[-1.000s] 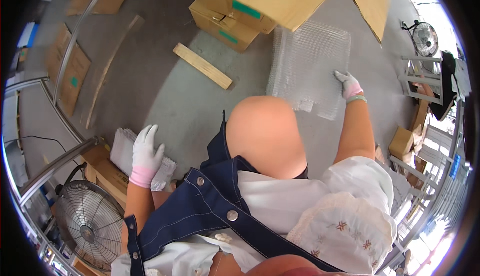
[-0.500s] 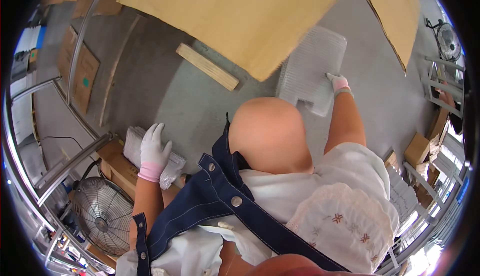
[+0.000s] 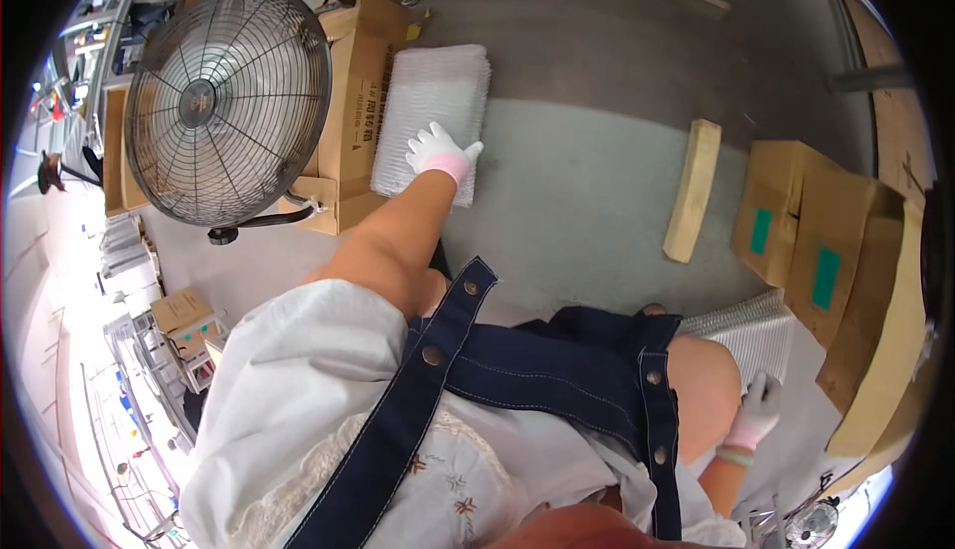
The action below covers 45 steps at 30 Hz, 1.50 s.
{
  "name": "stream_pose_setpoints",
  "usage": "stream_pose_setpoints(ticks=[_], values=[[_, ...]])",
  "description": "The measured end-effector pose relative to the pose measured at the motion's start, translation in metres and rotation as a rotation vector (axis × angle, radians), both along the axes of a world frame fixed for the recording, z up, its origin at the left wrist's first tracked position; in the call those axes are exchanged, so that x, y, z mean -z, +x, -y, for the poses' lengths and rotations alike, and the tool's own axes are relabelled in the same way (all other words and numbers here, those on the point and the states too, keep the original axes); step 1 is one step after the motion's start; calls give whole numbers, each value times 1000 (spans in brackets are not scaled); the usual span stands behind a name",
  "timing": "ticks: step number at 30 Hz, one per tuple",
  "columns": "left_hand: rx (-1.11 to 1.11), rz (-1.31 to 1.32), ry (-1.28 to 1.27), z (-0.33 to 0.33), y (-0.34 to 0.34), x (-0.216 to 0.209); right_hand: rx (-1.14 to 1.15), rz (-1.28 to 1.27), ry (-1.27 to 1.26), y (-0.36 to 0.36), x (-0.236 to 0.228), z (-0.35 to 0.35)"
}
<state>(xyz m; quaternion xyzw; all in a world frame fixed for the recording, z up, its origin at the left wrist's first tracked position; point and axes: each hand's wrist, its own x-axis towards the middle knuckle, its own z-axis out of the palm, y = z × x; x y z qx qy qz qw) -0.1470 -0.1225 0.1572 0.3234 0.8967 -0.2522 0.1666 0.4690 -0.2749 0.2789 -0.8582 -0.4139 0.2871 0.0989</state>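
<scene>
The view has swung onto the clear, ridged plastic stack [image 3: 434,82], upper left, beneath the white-gloved left hand [image 3: 438,151], spread, ungripping; white-gloved right hand [image 3: 759,412]: grip unclear.

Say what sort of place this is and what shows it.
Probably a warehouse or workshop packing area: a big round fan with a black wire cage, brown cardboard boxes with green patches and a stack of translucent ribbed plastic sheets suggest it.

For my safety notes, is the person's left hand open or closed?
Open: the left hand has fingers spread, thumb out, over the clear plastic stack.
</scene>
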Motion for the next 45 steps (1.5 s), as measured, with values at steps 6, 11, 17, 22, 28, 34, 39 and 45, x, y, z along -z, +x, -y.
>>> stream_pose_setpoints(ticks=[6, 11, 17, 22, 28, 34, 39, 45], values=[[70, 72, 73, 18, -15, 46, -616, -249, 404, -159, -88, -65], [49, 292, 73, 25, -55, 25, -980, -591, 56, -316, -23, -155], [141, 431, 90, 24, -89, 15, -1185, -630, -140, -454, 92, -169], [208, 465, 152, 29, -98, 7, -878, -720, -196, -518, 182, -144], [167, 429, 139, 29, -85, 15, -937, -500, -86, -545, 197, -116], [180, 361, 22, 28, -79, 21, -155, -1465, -389, -551, 192, -131], [123, 423, 143, 28, -77, -3, -360, -1385, -295, -551, 207, -136], [166, 467, 317, 42, -99, -16, -762, -597, -41, -553, 195, -137]])
